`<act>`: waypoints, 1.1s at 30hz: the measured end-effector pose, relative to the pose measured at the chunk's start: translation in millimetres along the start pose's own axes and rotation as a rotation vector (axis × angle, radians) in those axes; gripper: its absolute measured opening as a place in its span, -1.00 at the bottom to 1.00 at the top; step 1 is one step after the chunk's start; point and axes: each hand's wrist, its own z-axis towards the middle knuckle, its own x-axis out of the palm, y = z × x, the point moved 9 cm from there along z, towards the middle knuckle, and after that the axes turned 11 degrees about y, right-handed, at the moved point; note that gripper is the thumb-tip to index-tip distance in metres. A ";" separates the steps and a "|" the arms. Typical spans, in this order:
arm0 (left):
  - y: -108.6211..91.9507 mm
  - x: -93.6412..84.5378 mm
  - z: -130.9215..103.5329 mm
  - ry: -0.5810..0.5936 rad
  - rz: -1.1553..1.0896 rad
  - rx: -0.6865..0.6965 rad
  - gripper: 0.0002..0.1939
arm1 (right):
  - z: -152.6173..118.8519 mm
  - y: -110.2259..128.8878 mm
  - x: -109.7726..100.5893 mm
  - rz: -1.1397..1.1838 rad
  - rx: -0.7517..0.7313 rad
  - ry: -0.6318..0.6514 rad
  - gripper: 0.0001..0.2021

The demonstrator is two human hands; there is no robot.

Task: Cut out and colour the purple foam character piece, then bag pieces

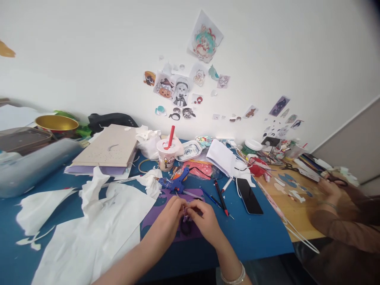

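Hands, two in number, are held together near the front edge of the blue worktop (252,238). One small purple piece (186,215) is held between them, above a purple sheet (158,206). The left hand (174,209) and the right hand (204,217) are both narrowed, with fingertips pinched on the piece. Its direction and long axis cannot be told, as most of it is covered by fingers. A dark looped object (186,228), possibly a scissors handle, is seen just below the fingers.

One blue glue gun (175,183) is laid beyond the hands, its nozzle pointed left. Three pens are counted to the right: one blue pen (211,198), one black-and-red pen (221,197) and one white-and-red marker (227,185). One phone (249,196) is placed beside them, dark screen up, its long axis slanted from upper left to lower right. One cup (166,155) with one red straw (171,136) is set behind the glue gun; its print is too small to be read.

A large white sheet (80,245) is spread at the left. At the far right, one co-worker's forearm in a brown sleeve (347,227) is rested at a wooden worktop (274,198).
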 end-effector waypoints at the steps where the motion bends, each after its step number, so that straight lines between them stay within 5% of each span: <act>1: -0.5 -3.9 0.8 -0.027 0.013 -0.012 -0.81 | 0.1 -0.7 -7.3 -0.065 -0.003 -0.030 -0.83; 6: 4.4 -8.6 -6.5 -0.011 0.265 0.003 -0.78 | 2.3 -22.3 -76.0 -0.463 0.033 -0.350 -0.81; 12: 29.0 12.0 -36.2 -0.062 0.876 0.109 -0.54 | -7.4 -44.8 -106.2 -0.571 0.055 -0.428 -0.84; 14: 35.0 16.5 -42.5 -0.081 0.963 0.110 -0.46 | -18.2 -38.8 -100.8 -0.573 0.053 -0.439 -0.80; 16: 36.6 18.2 -45.3 -0.086 0.973 0.107 -0.39 | -21.6 -30.2 -80.4 -0.562 0.028 -0.319 -0.81; 21: 29.8 19.7 -45.8 -0.059 0.958 0.141 -0.36 | -17.3 -23.0 -16.9 -0.527 0.032 0.127 -0.21; 33: 11.0 15.4 -48.0 -0.044 1.016 0.185 -0.33 | -10.0 -20.3 -20.3 -0.573 0.009 0.076 -0.47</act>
